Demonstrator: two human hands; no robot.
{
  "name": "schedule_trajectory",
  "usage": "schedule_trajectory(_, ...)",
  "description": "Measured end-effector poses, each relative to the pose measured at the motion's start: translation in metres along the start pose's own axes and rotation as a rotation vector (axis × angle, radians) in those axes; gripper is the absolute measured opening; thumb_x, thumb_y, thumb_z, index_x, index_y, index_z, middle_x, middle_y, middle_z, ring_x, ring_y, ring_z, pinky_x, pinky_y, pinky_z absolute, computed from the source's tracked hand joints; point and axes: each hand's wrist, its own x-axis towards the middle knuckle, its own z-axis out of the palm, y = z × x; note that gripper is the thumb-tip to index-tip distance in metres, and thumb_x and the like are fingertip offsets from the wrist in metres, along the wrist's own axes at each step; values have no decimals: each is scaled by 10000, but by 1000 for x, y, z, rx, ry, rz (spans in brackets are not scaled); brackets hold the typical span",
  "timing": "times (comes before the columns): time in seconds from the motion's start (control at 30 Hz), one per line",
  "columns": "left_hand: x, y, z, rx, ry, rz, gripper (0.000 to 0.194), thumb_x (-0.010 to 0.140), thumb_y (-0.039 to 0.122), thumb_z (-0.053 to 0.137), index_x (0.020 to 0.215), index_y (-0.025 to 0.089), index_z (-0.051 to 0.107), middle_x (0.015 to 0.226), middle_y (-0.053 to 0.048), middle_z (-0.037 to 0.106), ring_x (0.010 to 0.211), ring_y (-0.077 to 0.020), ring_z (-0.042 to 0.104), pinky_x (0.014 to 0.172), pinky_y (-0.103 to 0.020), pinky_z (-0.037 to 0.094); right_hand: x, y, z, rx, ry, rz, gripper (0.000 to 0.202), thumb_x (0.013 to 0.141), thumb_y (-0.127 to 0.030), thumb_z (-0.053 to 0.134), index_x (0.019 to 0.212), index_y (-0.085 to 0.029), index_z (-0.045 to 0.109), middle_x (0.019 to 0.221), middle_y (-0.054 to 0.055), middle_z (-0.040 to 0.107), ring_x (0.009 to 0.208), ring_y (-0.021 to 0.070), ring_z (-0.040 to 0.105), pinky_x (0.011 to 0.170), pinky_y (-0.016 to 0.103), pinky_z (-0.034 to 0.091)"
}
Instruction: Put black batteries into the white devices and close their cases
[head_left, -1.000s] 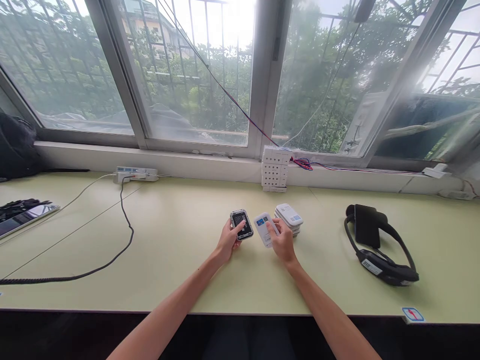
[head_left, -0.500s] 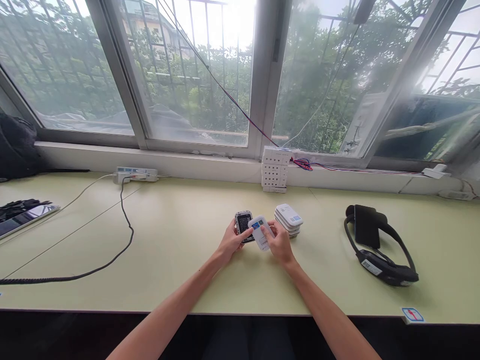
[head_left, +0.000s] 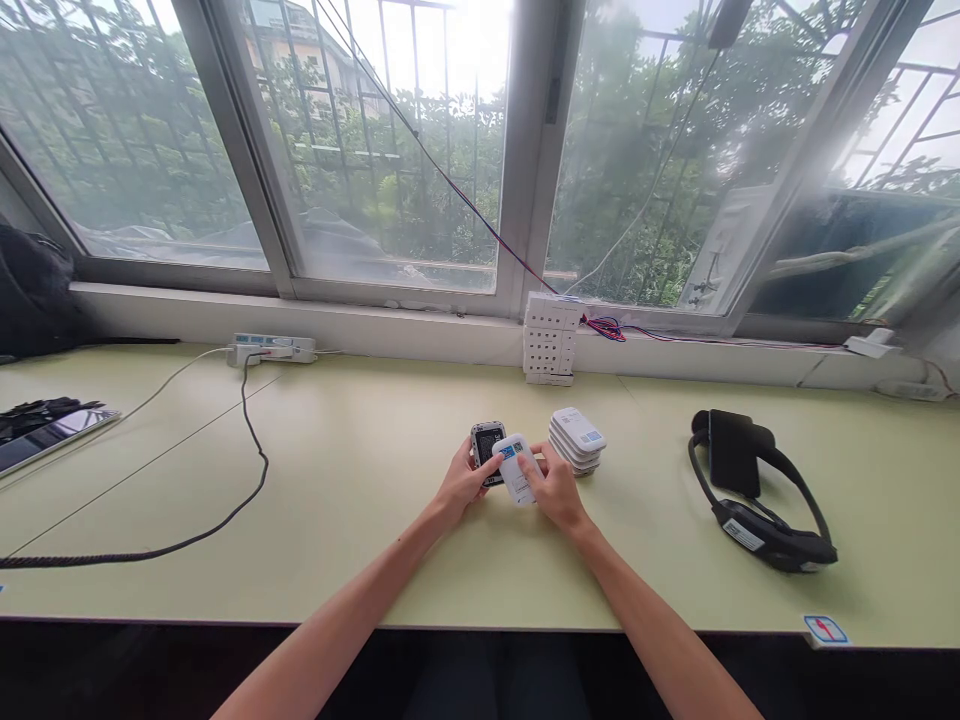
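Between left hand (head_left: 459,484) and right hand (head_left: 559,490), holds cover (head_left: 519,478) partly over device (head_left: 486,439). Treat cover as probably light, stiff and slippery; take by opposite edges. Clasps device in left hand, narrowly curled, apparently touching cover too. Pinches cover's right side in right hand. Just beyond right hand: white stack (head_left: 577,440).

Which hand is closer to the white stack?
Right. The right hand is just in front of the stack, slightly left; the left hand is farther off, to the left.

Green table (head_left: 360,430) | white device stack (head_left: 577,437) | black headset (head_left: 804,546) (white-labelled) | power strip (head_left: 291,348)
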Motion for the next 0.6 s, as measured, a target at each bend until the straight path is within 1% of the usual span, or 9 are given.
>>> schedule_trajectory(0.2,2,0,-1,10,22,-23,537,714,540,724,1122,222,581,660,23,531,419,-47,377,338,-161,268,-1,1,0,3,-70,-4,360,872,-555,518,929,-202,555,602,16,665,431,152,555,410,236,396)
schedule_trajectory(0.37,1,3,1,-1,16,-42,527,736,542,703,1135,227,565,709,5,565,445,-55,406,350,-161,268,-1,0,0,-3,-95,-15,352,861,-530,544,961,-194,571,575,1,650,404,133,511,412,229,379)
schedule_trajectory(0.53,-1,4,1,-19,2,-45,510,755,554,678,1140,240,562,741,0,578,464,-59,417,356,-158,256,-3,-1,0,4,-120,-16,361,861,-519,553,1016,-193,578,584,0,649,468,155,562,450,237,405)
schedule_trajectory(0.6,0,3,1,-25,-8,-41,507,764,565,662,1142,242,563,737,2,574,463,-60,414,358,-160,256,-3,-2,0,13,-134,-18,372,860,-507,559,1054,-190,577,576,-5,642,462,154,558,447,236,402)
